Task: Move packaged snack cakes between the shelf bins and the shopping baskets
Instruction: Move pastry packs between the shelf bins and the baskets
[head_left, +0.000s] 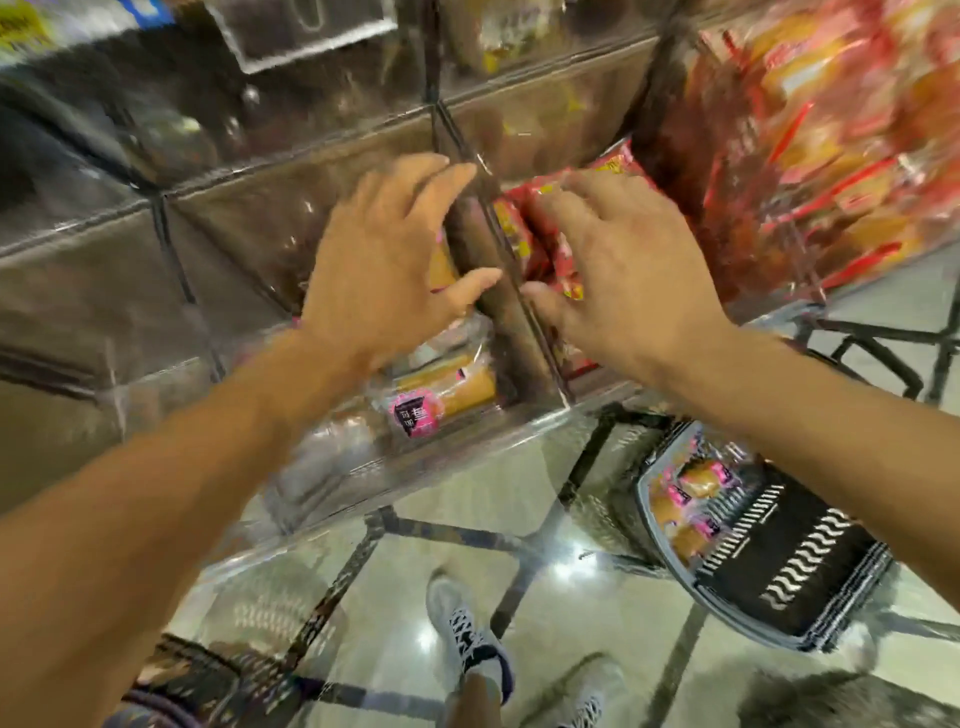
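Both hands reach into clear plastic shelf bins at chest height. The left hand (384, 260) hovers with fingers spread and relaxed above the pink-labelled snack cakes (441, 395) in the left bin; it holds nothing that can be seen. The right hand (618, 270) is spread over the red-wrapped snack cakes (524, 234) in the neighbouring bin, fingertips lying on the wrappers, but motion blur makes it impossible to say whether it has actually gripped a packet. A clear divider wall (498, 291) stands between the two hands.

The clearest pink-labelled cake lies flat at the front of its bin, its long axis running roughly left to right and tilted slightly up at the right, with the round pink label at its left end. The red packets stand on edge, packed side by side, their long axes running away from the viewer into the bin.

Judging from this, the step in hand is the reach and grasp at the bins. The next move would call for each hand to lower and curl its fingers round a packet, then lift it clear of the bin's front lip.

Below and to the right, a black shopping basket (810, 566) sits on the glossy tiled floor (571, 519), already holding several pink-labelled cakes. White sneakers (462, 623) show at the bottom.
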